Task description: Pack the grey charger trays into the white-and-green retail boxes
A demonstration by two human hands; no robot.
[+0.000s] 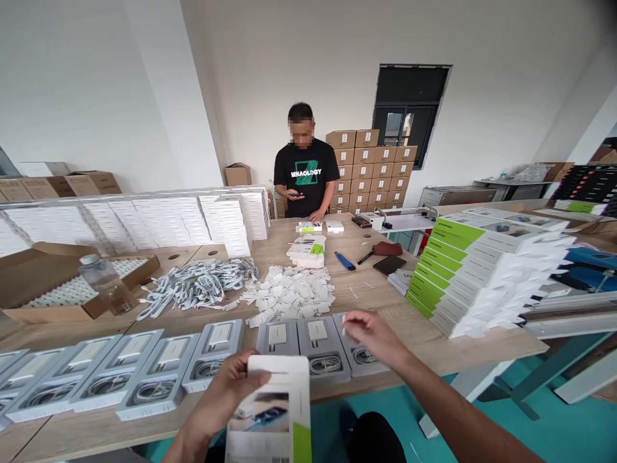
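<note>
In the head view, my left hand (237, 384) grips a white-and-green printed carton (299, 400) by its upper left side, thumb across the front. The carton stands upright at the table's front edge. My right hand (365, 333) is over the rightmost grey tray (357, 368), its fingers pinched together. A small white bit shows at the fingertips; I cannot make out what it is. A coiled cable (362, 355) lies in that tray below the hand. Beside it, another tray (340, 373) holds a white charger (317, 331) and a coiled cable (324, 365).
A row of filled trays (152, 411) runs left. Beyond lie a heap of white pieces (292, 292), bundled cables (197, 286), a clear bottle (108, 286) and a blue cutter (345, 261). Stacked cartons (446, 273) stand right. A person (307, 167) stands across the table.
</note>
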